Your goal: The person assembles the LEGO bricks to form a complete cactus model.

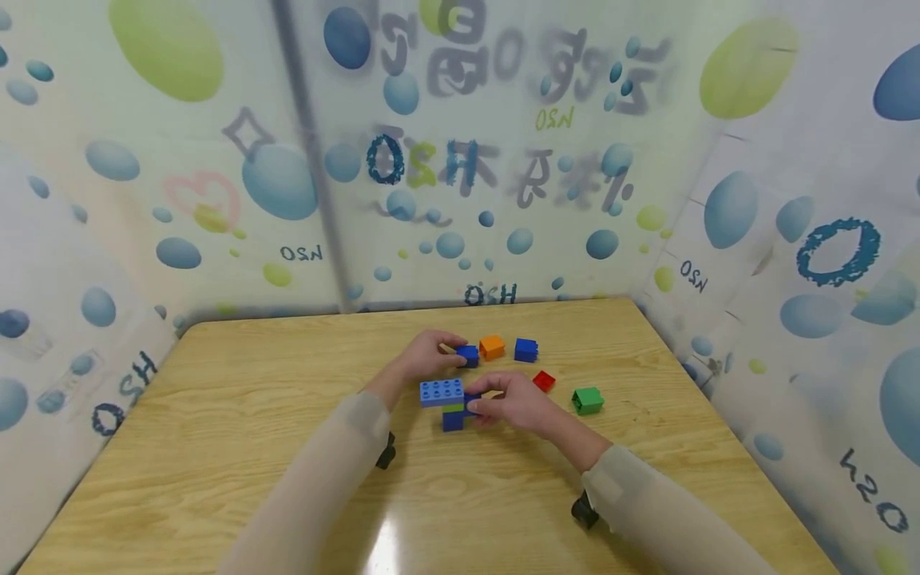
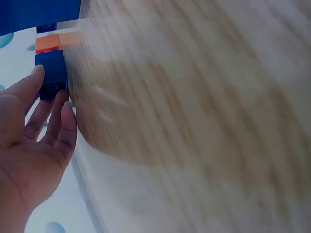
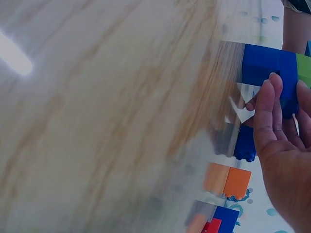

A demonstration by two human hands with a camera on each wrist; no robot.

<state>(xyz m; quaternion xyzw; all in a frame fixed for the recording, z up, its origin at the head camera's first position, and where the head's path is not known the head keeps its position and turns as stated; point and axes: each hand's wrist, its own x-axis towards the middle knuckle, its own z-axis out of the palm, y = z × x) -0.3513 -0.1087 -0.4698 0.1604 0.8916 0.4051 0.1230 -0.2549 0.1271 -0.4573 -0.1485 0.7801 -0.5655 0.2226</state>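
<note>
My left hand [image 1: 426, 356] pinches a dark blue toy building block [image 1: 470, 356] between thumb and fingers. In the left wrist view that blue block [image 2: 51, 73] is low over the wooden table. My right hand [image 1: 516, 402] grips another dark blue block [image 1: 471, 402] at the right side of a small stack. This stack has a dark blue block [image 1: 453, 421] at the bottom, a thin green layer [image 1: 453, 407] above it, and a wide lighter blue studded brick [image 1: 442, 391] on top. In the right wrist view, fingertips cover part of the gripped blue block [image 3: 288, 80].
Behind the hands, an orange block [image 1: 492, 347] and a blue block [image 1: 526, 350] lie on the wooden table [image 1: 237, 415]. A red block [image 1: 544, 382] and a green block [image 1: 588, 401] lie right of my right hand. A patterned curtain [image 1: 460, 239] hangs behind.
</note>
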